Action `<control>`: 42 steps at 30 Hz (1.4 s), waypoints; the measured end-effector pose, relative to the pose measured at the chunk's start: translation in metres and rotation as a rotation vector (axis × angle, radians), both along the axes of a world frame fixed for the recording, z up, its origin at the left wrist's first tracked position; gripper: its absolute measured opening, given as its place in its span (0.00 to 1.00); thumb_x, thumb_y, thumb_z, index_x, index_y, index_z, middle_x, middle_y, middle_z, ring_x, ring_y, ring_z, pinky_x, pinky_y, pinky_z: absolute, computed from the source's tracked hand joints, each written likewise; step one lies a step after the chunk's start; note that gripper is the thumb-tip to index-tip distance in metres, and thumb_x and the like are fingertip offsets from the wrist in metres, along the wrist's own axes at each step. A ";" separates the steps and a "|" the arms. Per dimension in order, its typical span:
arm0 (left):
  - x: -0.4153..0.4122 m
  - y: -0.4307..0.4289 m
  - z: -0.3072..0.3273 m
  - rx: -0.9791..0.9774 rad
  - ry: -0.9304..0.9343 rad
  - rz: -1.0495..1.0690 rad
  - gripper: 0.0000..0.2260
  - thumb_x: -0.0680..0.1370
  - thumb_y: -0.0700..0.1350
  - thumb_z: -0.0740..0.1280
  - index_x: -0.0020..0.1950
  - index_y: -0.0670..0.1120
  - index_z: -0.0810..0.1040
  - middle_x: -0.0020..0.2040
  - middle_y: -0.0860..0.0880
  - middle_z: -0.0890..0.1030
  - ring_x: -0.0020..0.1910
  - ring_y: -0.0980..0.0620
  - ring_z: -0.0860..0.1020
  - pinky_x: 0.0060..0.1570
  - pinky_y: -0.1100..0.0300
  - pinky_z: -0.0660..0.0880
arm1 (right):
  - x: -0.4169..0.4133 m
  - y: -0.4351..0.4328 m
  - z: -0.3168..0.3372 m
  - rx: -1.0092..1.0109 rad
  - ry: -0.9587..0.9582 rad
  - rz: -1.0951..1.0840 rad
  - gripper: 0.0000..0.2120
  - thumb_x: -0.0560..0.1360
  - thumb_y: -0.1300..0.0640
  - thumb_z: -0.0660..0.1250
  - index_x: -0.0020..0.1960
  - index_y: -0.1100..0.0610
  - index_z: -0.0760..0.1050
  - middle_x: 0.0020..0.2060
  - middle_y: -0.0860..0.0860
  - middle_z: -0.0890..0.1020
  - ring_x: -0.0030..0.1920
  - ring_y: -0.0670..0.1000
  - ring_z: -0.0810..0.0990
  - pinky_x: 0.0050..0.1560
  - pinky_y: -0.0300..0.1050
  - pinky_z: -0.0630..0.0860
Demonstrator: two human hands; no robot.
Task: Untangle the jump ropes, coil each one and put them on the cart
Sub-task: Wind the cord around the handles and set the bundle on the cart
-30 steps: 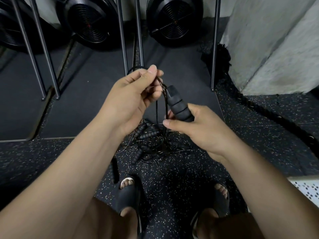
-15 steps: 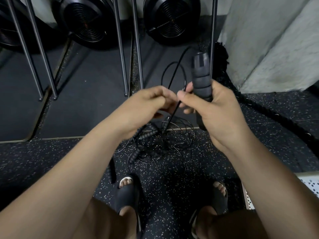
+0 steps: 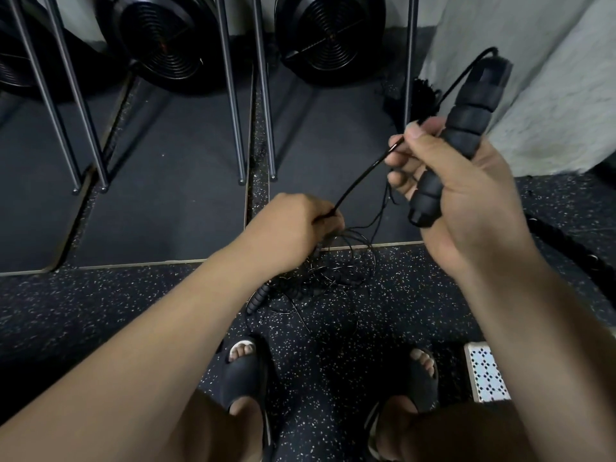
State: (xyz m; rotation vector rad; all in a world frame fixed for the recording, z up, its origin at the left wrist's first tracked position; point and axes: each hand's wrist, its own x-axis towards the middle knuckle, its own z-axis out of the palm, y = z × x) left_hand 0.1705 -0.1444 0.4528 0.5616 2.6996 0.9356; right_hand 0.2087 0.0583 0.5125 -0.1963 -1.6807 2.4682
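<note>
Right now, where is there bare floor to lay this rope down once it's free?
Free: the speckled floor left of the tangle, and the dark mat between the metal legs. Crowded: the tangle ahead of the sandals, and the thick rope on the right.

A gym: speckled rubber floor (image 3: pixel 100 311), fan-wheel machines (image 3: pixel 166 38), battle rope (image 3: pixel 573 245).

Dim, flat indoor light — brightest on the grey wall (image 3: pixel 550 78). Left of the wall the floor (image 3: pixel 100 311) sinks into near-black shadow; wide-angle distortion splays the metal legs (image 3: pixel 230 95) there — edges slightly soft.
</note>
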 end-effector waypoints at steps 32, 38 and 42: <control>-0.006 -0.009 0.028 0.763 -0.363 0.264 0.07 0.85 0.41 0.65 0.59 0.44 0.83 0.55 0.46 0.87 0.56 0.46 0.85 0.57 0.51 0.78 | -0.005 -0.027 -0.033 0.398 -0.095 0.054 0.05 0.79 0.64 0.76 0.50 0.59 0.81 0.42 0.56 0.89 0.39 0.50 0.85 0.43 0.46 0.81; 0.000 -0.001 0.003 0.224 -0.171 -0.032 0.07 0.81 0.47 0.71 0.57 0.56 0.85 0.50 0.56 0.88 0.51 0.52 0.86 0.59 0.50 0.81 | -0.005 -0.019 -0.022 0.249 0.012 0.008 0.05 0.80 0.64 0.75 0.53 0.61 0.79 0.45 0.59 0.89 0.40 0.52 0.85 0.44 0.45 0.80; 0.001 0.004 -0.004 0.093 -0.111 -0.045 0.05 0.82 0.46 0.72 0.56 0.54 0.87 0.44 0.57 0.87 0.44 0.60 0.84 0.47 0.69 0.78 | -0.002 -0.016 -0.010 0.143 0.052 0.002 0.03 0.81 0.66 0.72 0.52 0.62 0.78 0.46 0.60 0.87 0.41 0.52 0.83 0.44 0.45 0.79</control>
